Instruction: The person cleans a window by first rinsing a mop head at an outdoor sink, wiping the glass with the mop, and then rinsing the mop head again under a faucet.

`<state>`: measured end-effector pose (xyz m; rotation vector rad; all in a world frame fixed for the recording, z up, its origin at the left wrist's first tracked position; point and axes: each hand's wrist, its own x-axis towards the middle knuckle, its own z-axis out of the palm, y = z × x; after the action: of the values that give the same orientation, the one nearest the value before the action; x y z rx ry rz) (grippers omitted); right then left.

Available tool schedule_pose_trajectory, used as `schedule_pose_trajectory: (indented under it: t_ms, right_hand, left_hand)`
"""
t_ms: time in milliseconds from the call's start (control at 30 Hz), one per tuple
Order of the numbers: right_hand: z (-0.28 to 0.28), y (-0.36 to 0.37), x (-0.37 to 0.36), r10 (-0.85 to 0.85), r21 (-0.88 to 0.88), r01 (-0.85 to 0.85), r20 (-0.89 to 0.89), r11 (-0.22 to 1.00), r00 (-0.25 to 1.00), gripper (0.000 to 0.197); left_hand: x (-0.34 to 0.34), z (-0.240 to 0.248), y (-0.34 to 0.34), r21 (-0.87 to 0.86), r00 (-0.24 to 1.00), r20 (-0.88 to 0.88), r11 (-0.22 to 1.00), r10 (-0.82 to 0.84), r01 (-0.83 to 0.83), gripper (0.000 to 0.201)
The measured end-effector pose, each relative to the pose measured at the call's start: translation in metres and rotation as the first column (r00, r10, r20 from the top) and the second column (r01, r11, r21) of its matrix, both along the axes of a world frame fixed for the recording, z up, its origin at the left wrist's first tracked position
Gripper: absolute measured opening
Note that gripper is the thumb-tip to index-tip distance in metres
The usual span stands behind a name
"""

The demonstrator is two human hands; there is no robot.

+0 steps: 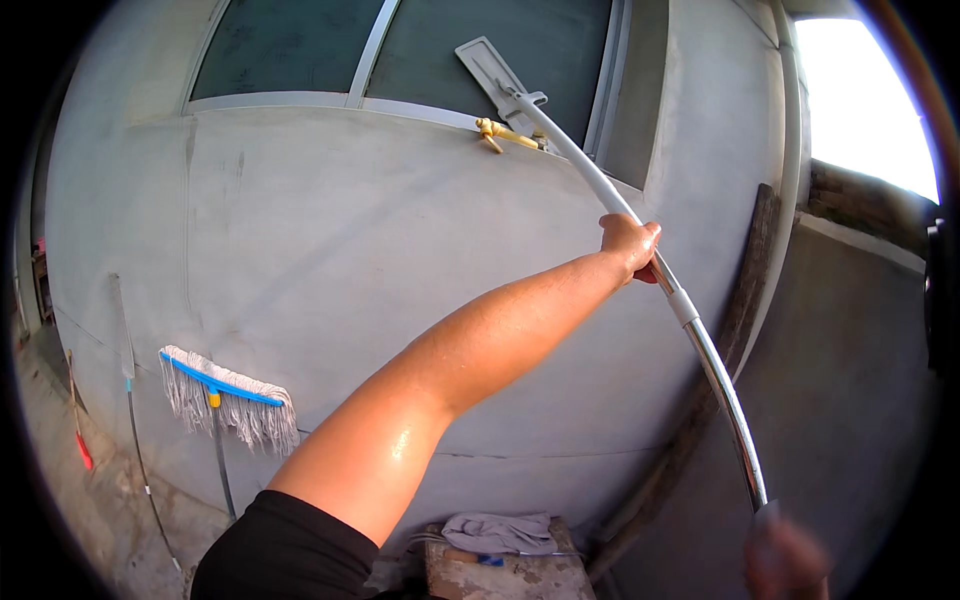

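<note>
A flat mop with a long pole (pixel 718 385) slants up in front of the wall, its bare rectangular grey plate (pixel 492 78) raised before the window. My left hand (pixel 630 246) is closed around the pole about midway, just above a white joint collar; its forearm looks wet. Low at the right, my right hand (pixel 787 558) is closed at the grey lower end of the pole; it is blurred and partly out of the picture. Beneath the plate, on the sill, rests a yellow pipe-like fitting (pixel 505 134), apart from both hands.
A string mop (pixel 230 385) with a blue bar leans head-up against the grey wall (pixel 330 220). Left of it stand a thin pole (pixel 137 430) and a red-ended stick (pixel 83 450). Below, a grey cloth (pixel 498 532) lies on a worn stand (pixel 520 580). A wooden post (pixel 745 280) leans at right.
</note>
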<state>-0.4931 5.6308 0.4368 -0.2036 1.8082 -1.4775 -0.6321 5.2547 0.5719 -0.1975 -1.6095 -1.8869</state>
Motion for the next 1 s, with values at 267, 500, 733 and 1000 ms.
schedule_pose_trajectory:
  t_ms: [267, 500, 733, 1000]
  right_hand:
    - [-0.002, -0.060, -0.030, 0.201, -0.071, -0.196, 0.084, 0.978, 0.976, 0.059]
    - [-0.070, -0.120, -0.032, 0.489, -0.355, -0.386, 0.273, 0.852, 0.828, 0.061]
    - [-0.119, -0.148, -0.024, 0.445, -0.334, -0.358, 0.236, 0.872, 0.864, 0.057]
    - [-0.245, -0.161, -0.022, 0.415, -0.292, -0.376, 0.082, 0.880, 0.906, 0.058]
  left_hand:
    - [0.032, 0.001, -0.079, -0.022, 0.978, -0.037, 0.978, 0.204, -0.205, 0.034]
    - [0.063, -0.020, -0.129, -0.156, 0.929, 0.071, 0.924, 0.363, -0.349, 0.053]
    - [0.083, -0.041, -0.139, -0.235, 0.885, 0.083, 0.872, 0.458, -0.430, 0.063]
    - [0.125, -0.082, -0.108, -0.381, 0.964, -0.024, 0.889, 0.265, -0.254, 0.055]
